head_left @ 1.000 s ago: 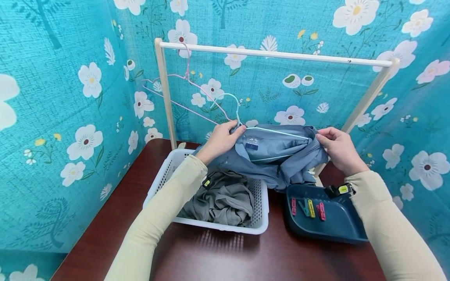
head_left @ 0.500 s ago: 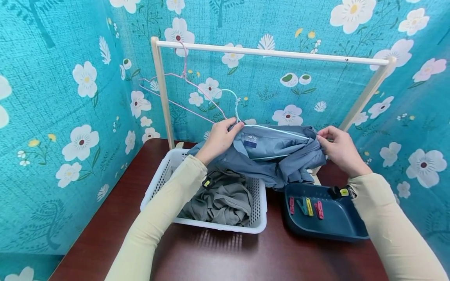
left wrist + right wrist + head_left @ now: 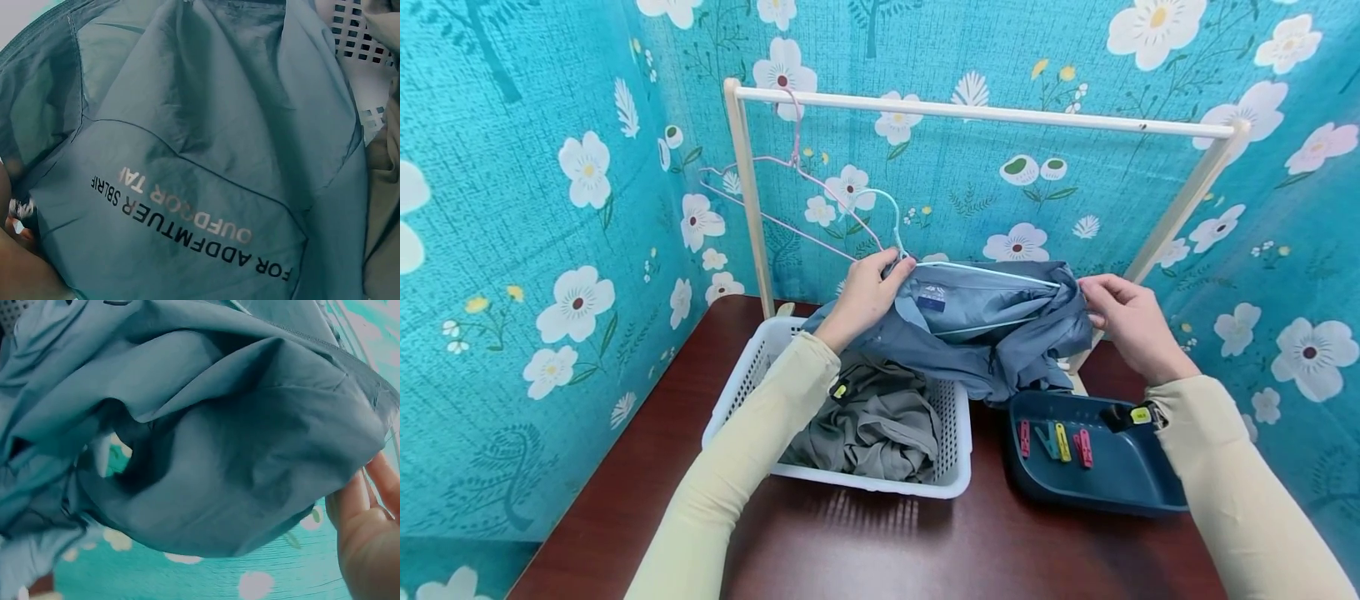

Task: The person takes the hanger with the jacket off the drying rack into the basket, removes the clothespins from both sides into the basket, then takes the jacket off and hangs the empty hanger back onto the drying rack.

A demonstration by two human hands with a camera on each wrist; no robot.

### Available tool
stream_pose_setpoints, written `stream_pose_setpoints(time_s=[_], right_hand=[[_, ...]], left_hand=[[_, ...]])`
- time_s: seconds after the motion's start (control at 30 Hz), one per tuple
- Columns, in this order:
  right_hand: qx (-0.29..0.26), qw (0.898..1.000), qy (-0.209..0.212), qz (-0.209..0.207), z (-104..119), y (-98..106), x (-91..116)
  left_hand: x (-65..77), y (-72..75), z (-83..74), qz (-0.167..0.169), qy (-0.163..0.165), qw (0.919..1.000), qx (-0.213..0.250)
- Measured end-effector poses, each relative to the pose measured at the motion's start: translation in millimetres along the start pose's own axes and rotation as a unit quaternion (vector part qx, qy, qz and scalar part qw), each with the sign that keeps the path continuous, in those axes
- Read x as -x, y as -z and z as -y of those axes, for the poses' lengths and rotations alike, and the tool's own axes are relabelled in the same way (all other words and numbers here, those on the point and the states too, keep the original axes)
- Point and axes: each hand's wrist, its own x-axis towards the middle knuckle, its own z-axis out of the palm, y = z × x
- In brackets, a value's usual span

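Observation:
A blue-grey jacket [image 3: 955,346] spreads between both hands, with a light blue hanger [image 3: 985,271] inside its neck and shoulders. Printed lettering shows on the jacket [image 3: 200,212] in the left wrist view. At the collar, just below the hanger's hook, my left hand [image 3: 872,292] grips the cloth, thumb on top. My right hand [image 3: 1131,321] pinches the jacket's far right shoulder, by the hanger's end; in the right wrist view the fingers of the right hand [image 3: 369,519] meet the shoulder's edge. Part of the hanger is hidden by cloth.
A wooden rack [image 3: 985,114] stands behind, a pink hanger [image 3: 796,158] on its left end. Below lies a white basket [image 3: 955,467] of grey-green cloth [image 3: 880,429]. On the right, a dark blue tray [image 3: 1120,483] holds several clothespins [image 3: 1062,442]. The tabletop [image 3: 820,550] is dark brown.
My right hand has shifted slightly outward at the jacket's shoulder. The light blue hanger's hook has tipped a little left, while the left hand keeps its grip at the collar.

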Motion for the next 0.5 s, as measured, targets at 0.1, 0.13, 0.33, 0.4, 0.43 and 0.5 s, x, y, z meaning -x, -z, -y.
stream_pose_setpoints(time_s=[0.1, 0.13, 0.33, 0.4, 0.43, 0.5], right_hand=[[0.126, 0.992, -0.009, -0.006, 6.7, -1.7, 4.0], [0.157, 0.988, -0.012, -0.006, 8.3, -2.3, 5.2], [0.179, 0.984, -0.007, -0.012, 11.8, -3.0, 8.7], [0.142, 0.99, 0.007, -0.006, 10.1, -1.5, 8.3], [0.11, 0.994, 0.013, 0.0, 8.8, -0.6, 7.8], [0.001, 1.0, 0.012, 0.024, 4.8, 1.8, 6.2]], left_hand=[[0.4, -0.2, -0.5, -0.003, 0.0, 1.0, -0.001], [0.4, -0.4, -0.5, -0.003, 0.0, 1.0, -0.002], [0.4, -1.0, -0.1, -0.004, -0.005, 1.0, 0.005], [0.3, -0.6, -0.3, -0.006, -0.005, 0.9999, 0.009], [0.3, -0.4, -0.5, -0.007, -0.005, 0.9999, 0.01], [0.2, -0.4, -0.5, -0.007, -0.004, 0.9999, 0.01]])
